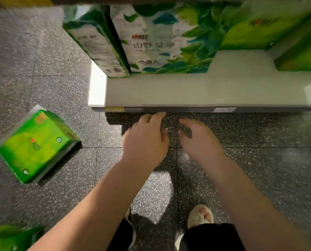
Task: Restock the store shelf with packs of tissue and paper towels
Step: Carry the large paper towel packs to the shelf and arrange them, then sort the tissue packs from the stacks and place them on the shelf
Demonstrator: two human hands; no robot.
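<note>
Both hands hang empty over the floor [260, 160], just short of the shelf [205, 91] edge: the left hand [145, 142] and the right hand [200, 140] are side by side, fingers loosely spread and gripping nothing, which suits a pause between packs. The next pack [37, 145] lies on the floor well to the left of the left hand, out of reach from this posture (a turn and a stoop appear necessary). It rests tilted, one corner raised; its long axis runs from lower left to upper right, printed face up. Beyond the fingertips, a tall pack [162, 38] stands upright at the back of the shelf with its face toward the aisle. Bare shelf in front of it, ahead of the right hand, likely serves as the placement zone.
</note>
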